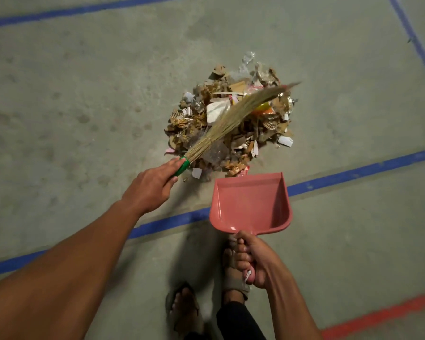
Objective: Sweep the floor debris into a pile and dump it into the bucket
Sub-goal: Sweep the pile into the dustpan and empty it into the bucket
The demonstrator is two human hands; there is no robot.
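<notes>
**Straw bristles laid across the heap**

A straw hand broom with a green-wrapped handle (pixel 221 126) is gripped by the left hand (pixel 150 190), its bristles stretched over the pile of torn cardboard, paper and plastic scraps (pixel 233 123) on the grey concrete floor (pixel 71 94). A pink plastic dustpan (pixel 252 204) is clenched by its handle in the right hand (pixel 258 261), its open mouth set just beside the pile's near edge, over a blue tape line (pixel 353 173).
</notes>
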